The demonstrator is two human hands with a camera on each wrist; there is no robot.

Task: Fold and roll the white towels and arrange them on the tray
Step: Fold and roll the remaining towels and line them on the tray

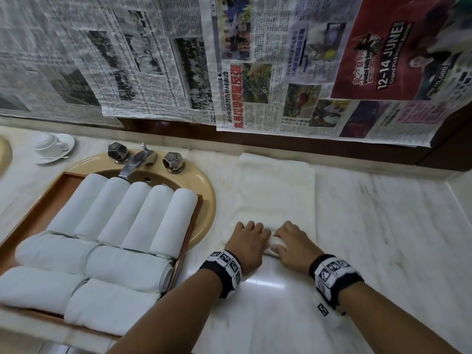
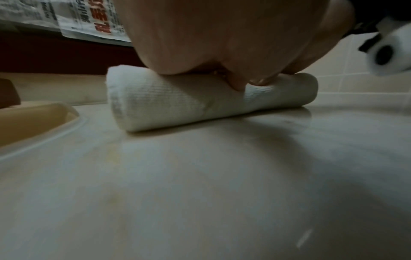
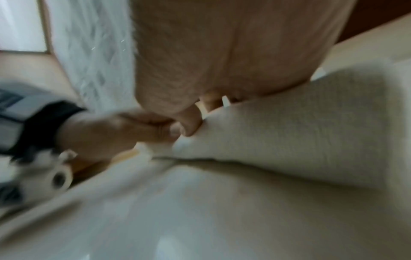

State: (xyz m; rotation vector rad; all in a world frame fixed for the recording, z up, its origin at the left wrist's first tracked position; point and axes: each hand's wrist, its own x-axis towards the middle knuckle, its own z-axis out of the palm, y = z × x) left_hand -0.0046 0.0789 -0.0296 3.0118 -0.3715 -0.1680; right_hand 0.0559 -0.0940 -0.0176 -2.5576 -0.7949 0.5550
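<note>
White cloth towel rolls [image 1: 127,213]: nine sat on brown wooden tray [image 1: 51,195]; tenth towel [image 1: 275,190] was barely started, left hand [image 1: 249,238], right hand [image 1: 290,242] fingers curled over it.

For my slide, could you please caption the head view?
Left hand and right hand roll a towel on the counter beside the tray.

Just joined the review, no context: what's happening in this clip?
A person is partway through rolling a white cloth towel on the pale marble counter. The left hand and right hand sit side by side on the rolled near end, thumbs at its near side, fingers over the top. The rest lies flat toward the wall. Nine rolled white towels already fill the brown wooden tray set over the beige sink.
</note>
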